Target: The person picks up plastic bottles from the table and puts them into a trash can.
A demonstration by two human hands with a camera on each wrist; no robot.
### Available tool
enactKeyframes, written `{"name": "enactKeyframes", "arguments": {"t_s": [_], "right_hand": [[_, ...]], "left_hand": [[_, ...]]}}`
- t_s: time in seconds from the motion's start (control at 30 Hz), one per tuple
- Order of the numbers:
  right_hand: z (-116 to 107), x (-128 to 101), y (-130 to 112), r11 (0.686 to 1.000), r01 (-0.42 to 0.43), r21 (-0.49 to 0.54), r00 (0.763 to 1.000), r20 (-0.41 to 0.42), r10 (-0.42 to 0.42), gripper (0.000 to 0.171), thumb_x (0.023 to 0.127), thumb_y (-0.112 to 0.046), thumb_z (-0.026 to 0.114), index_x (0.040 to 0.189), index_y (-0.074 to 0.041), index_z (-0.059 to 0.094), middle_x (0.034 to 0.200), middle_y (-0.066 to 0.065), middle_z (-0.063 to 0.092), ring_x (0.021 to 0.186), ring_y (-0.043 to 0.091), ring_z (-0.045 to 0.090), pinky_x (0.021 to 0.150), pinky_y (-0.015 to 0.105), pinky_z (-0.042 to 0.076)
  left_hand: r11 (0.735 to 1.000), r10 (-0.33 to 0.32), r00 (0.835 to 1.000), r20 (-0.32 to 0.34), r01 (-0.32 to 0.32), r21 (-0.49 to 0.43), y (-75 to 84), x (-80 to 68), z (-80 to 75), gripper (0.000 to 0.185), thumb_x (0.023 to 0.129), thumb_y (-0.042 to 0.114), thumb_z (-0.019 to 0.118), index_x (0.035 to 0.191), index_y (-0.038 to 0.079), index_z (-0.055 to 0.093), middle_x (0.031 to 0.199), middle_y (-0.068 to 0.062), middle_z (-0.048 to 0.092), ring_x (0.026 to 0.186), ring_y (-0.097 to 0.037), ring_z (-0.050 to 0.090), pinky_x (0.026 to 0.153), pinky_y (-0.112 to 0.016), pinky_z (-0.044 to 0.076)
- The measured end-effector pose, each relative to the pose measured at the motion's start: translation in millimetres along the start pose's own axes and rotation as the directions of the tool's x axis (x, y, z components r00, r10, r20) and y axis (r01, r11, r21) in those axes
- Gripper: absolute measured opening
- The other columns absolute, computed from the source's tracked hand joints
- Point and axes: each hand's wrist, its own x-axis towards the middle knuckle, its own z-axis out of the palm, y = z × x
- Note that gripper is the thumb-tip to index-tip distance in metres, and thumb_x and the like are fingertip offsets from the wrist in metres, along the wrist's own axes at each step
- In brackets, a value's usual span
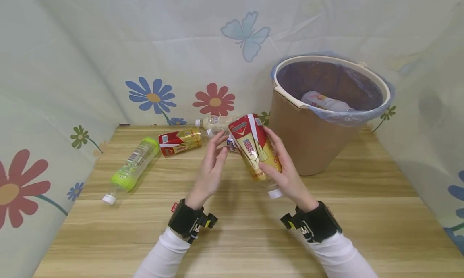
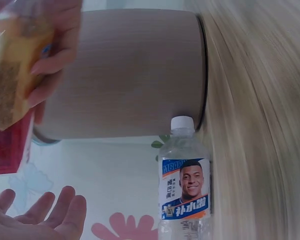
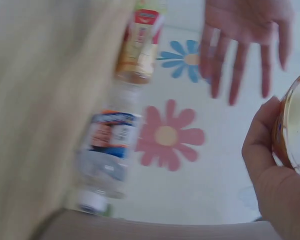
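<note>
My right hand (image 1: 290, 181) grips a plastic bottle with a red and gold label (image 1: 250, 145), held tilted above the table with its white cap toward me. To its left, my left hand (image 1: 208, 173) has its fingers spread and holds nothing; in the right wrist view its fingers are straight. Behind the hands lies a clear bottle with a blue and white label (image 2: 185, 187), mostly hidden in the head view. A second red and gold bottle (image 1: 181, 142) lies left of my left hand.
A brown bin (image 1: 301, 141) with a clear liner stands at the back right, with a whitish bottle (image 1: 322, 101) inside. A green-labelled bottle (image 1: 135, 165) lies at the left of the wooden table (image 1: 239, 245). Another clear bottle (image 1: 217, 122) lies along the back, by the flowered curtain (image 1: 195, 36).
</note>
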Motion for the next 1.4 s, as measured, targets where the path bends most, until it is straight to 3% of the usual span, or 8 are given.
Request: {"name": "enactKeyframes", "arguments": {"t_s": [0.23,0.47,0.63,0.87,0.97,1.1,1.23,1.4], "right_hand": [[-15.9,33.3,-50.4,0.997,0.066,0.034,0.996,-0.058,-0.064,0.080,0.092,0.002,0.051,0.162,-0.018,0.017,0.164,0.006,0.031,0.136,0.013,0.046,0.106,0.019,0.045],[-39.8,59.3,-97.5,0.975,0.098,0.199,0.984,-0.168,-0.065,0.073,0.096,-0.003,0.046,0.160,-0.026,0.019,0.149,0.011,0.043,0.121,0.019,0.054,0.085,0.019,0.056],[-61.6,76.5,-116.4,0.967,0.142,0.213,0.954,-0.289,-0.077,0.071,0.097,-0.008,0.052,0.159,-0.027,0.023,0.149,0.011,0.045,0.120,0.020,0.056,0.087,0.021,0.055],[-94.6,94.6,-121.5,0.973,0.027,0.227,0.914,-0.401,0.068,0.070,0.101,-0.014,0.056,0.155,-0.042,0.022,0.160,-0.007,0.029,0.143,0.021,0.038,0.115,0.039,0.044],[-104.4,101.8,-116.9,0.970,-0.012,0.245,0.897,-0.426,0.118,0.070,0.102,-0.015,0.057,0.154,-0.045,0.021,0.160,-0.010,0.023,0.145,0.020,0.034,0.114,0.042,0.047],[-112.1,110.8,-110.0,0.958,-0.028,0.286,0.866,-0.471,0.166,0.070,0.103,-0.014,0.053,0.155,-0.044,0.018,0.160,-0.009,0.022,0.143,0.017,0.036,0.098,0.027,0.054],[-115.4,114.8,-109.5,0.959,-0.072,0.276,0.847,-0.491,0.205,0.062,0.105,-0.016,0.045,0.157,-0.039,0.019,0.160,-0.009,0.023,0.138,0.014,0.036,0.104,0.026,0.045],[-113.5,111.6,-110.7,0.975,-0.169,0.143,0.846,-0.487,0.218,0.052,0.106,-0.025,0.042,0.157,-0.027,0.029,0.158,-0.003,0.031,0.141,0.013,0.032,0.125,0.039,0.017]], "left_hand": [[0.994,0.073,0.997,0.021,-0.075,0.086,11.1,-1.4,6.8,0.053,0.106,0.019,0.047,0.156,0.008,0.032,0.158,-0.015,0.040,0.136,-0.036,0.051,0.115,-0.056,0.043],[0.984,0.102,0.993,0.051,-0.108,0.141,15.6,-3.3,12.5,0.053,0.105,0.019,0.049,0.155,0.012,0.033,0.151,-0.014,0.046,0.132,-0.034,0.052,0.114,-0.050,0.045],[0.980,0.106,0.993,0.049,-0.113,0.162,18.7,-3.0,13.1,0.054,0.104,0.018,0.051,0.155,0.013,0.034,0.153,-0.013,0.045,0.133,-0.032,0.052,0.115,-0.051,0.044],[0.974,0.100,0.993,0.061,-0.111,0.199,21.4,-1.9,13.5,0.056,0.102,0.013,0.054,0.155,0.012,0.034,0.156,-0.012,0.043,0.134,-0.031,0.052,0.114,-0.051,0.044],[0.972,0.095,0.993,0.065,-0.106,0.211,21.9,-2.3,13.6,0.057,0.102,0.012,0.054,0.155,0.014,0.034,0.156,-0.012,0.043,0.133,-0.029,0.052,0.114,-0.050,0.045],[0.969,0.092,0.993,0.069,-0.105,0.225,21.7,-2.8,13.3,0.057,0.102,0.016,0.054,0.155,0.016,0.034,0.156,-0.010,0.042,0.133,-0.027,0.052,0.113,-0.048,0.046],[0.966,0.103,0.993,0.065,-0.115,0.232,21.6,-3.0,13.2,0.057,0.102,0.018,0.054,0.155,0.013,0.034,0.155,-0.010,0.043,0.131,-0.027,0.051,0.114,-0.048,0.045],[0.955,0.127,0.990,0.055,-0.137,0.263,21.5,-2.9,13.4,0.056,0.102,0.017,0.054,0.155,0.011,0.035,0.156,-0.012,0.041,0.133,-0.029,0.049,0.115,-0.050,0.043]]}}
